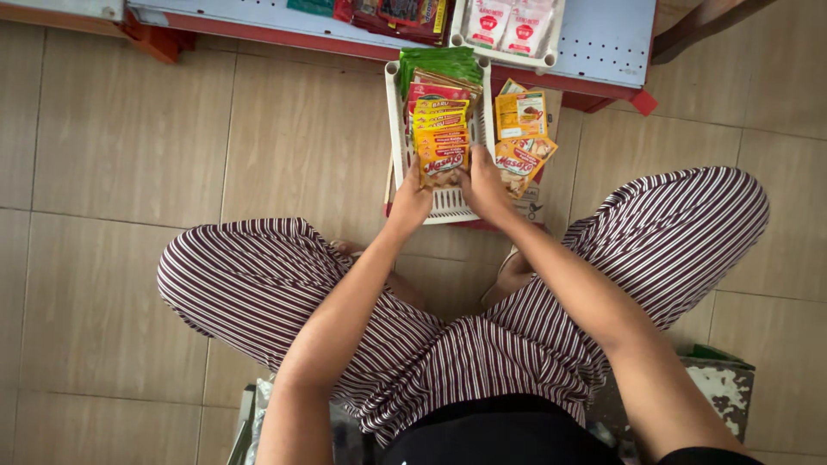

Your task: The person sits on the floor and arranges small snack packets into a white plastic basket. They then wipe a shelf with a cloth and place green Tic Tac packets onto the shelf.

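Both hands work from the head view: the left hand [410, 202] and right hand [484, 188] clamp the front yellow-orange foil sachet [443, 160] from either side, keeping it upright in the row filling the white slotted plastic basket [449, 205] on the beige tiled floor [112, 129].

I sit cross-legged in my striped trousers [258, 284] on a beige tiled floor [112, 146]. At the far edge runs a low shelf [603, 34] with a pale blue top and a red front edge. On it stands a white tray [508, 53] holding white sachets with red marks; left of it lie dark red packets [396, 15]. Near my right knee sits a worn grey box [724, 387] with a green edge.
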